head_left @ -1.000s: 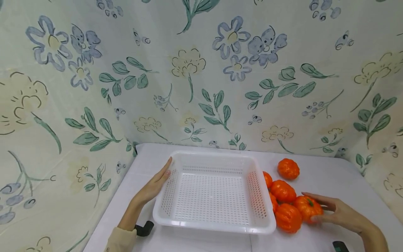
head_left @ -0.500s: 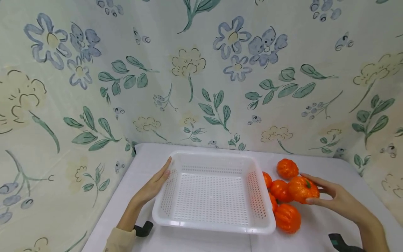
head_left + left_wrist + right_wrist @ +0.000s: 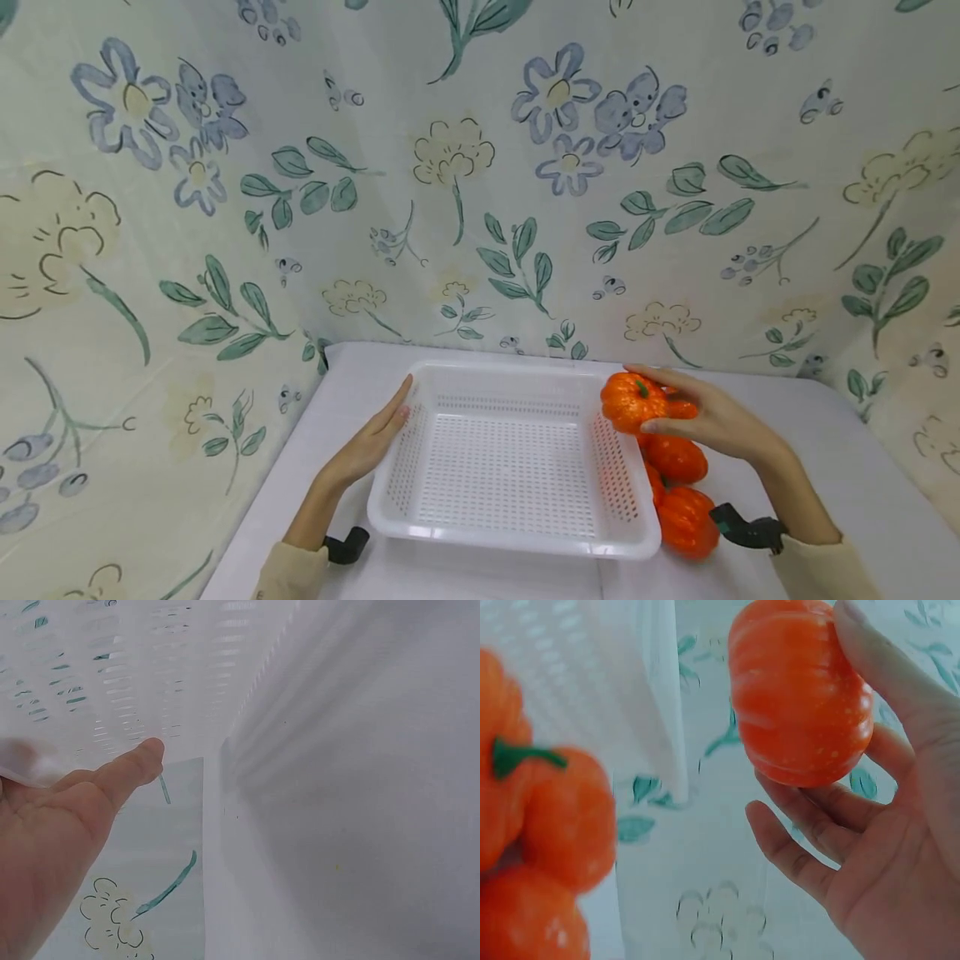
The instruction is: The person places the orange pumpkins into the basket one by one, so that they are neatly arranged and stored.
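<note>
Head view: your right hand (image 3: 708, 417) pinches a pumpkin (image 3: 630, 402) by the basket (image 3: 510, 542), far right; I'd go high, straight-fingered left hand (image 3: 366, 446) steadying.

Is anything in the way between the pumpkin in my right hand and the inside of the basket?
Nothing visible. In the head view the pumpkin in your right hand overlaps the far right corner of the basket; your left hand is at its left side, out of the way.

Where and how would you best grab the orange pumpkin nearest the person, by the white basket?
Probably by the rounded, ribbed sides of that orange pumpkin, from above and its right: the white basket crowds its left, while tabletop shows on its right.
</note>
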The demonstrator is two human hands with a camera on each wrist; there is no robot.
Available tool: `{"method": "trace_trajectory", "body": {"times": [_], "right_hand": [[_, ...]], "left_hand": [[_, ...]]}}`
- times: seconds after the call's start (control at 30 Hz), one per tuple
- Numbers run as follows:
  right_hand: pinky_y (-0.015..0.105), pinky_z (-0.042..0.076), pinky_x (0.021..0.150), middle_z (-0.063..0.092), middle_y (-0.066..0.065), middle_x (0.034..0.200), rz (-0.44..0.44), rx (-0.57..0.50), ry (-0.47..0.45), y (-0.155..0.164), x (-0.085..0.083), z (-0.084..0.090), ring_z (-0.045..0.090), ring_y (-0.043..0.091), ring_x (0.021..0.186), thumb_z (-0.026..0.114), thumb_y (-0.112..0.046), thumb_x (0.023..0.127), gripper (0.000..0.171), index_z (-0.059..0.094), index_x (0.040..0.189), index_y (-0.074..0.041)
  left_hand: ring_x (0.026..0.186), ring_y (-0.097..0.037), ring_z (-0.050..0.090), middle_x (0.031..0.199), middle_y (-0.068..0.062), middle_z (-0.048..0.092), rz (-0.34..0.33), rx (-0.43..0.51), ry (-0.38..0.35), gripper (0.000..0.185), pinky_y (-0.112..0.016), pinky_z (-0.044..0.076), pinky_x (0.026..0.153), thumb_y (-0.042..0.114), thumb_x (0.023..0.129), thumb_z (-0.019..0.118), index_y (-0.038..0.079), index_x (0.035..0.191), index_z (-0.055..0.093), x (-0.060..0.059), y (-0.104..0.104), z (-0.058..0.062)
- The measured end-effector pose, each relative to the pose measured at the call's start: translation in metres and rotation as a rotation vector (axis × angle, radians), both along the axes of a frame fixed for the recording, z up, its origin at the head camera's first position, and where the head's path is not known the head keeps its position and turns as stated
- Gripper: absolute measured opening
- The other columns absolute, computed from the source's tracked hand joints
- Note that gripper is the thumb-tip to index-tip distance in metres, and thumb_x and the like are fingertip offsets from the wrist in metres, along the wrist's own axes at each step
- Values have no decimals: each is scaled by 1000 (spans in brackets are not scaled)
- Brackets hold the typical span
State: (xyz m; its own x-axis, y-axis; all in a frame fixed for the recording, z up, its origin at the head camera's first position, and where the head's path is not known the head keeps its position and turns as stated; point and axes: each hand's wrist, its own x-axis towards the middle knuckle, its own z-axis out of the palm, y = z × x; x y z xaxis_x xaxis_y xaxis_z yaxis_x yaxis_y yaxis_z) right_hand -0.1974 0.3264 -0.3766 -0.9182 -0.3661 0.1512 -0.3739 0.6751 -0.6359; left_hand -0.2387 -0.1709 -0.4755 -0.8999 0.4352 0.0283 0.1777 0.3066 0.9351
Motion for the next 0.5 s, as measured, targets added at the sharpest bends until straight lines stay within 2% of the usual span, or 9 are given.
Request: {"method": "trace_trajectory", "body": {"times": [0.17, 0.4, 0.5], "right_hand": [[47, 55, 93, 59, 7, 151, 98, 28, 20, -37, -17, 10, 60, 31, 126, 84, -33, 86, 75, 51, 153, -28], [48, 56, 100, 57, 5, 152, 224, 7, -83, -95, -38, 20, 59, 29, 129, 84, -37, 87, 78, 48, 155, -26], [48, 57, 101, 57, 7, 152, 278, 8, -99, -115, -47, 19, 58, 31, 128, 83, -36, 88, 78, 47, 156, -21]], "left_hand": [[163, -33, -2, 176, -3, -3, 5, -4, 6, 61, -59, 2, 129, 35, 115, 28, 23, 168, 1, 0, 0, 0], [162, -35, -2, 176, -4, -3, 6, 0, 4, 60, -60, 3, 129, 33, 115, 27, 24, 168, 1, 1, -1, -1], [162, -34, -2, 176, -3, -3, 7, 0, 0, 60, -59, 3, 129, 33, 115, 27, 24, 168, 1, 0, 0, -2]]}}
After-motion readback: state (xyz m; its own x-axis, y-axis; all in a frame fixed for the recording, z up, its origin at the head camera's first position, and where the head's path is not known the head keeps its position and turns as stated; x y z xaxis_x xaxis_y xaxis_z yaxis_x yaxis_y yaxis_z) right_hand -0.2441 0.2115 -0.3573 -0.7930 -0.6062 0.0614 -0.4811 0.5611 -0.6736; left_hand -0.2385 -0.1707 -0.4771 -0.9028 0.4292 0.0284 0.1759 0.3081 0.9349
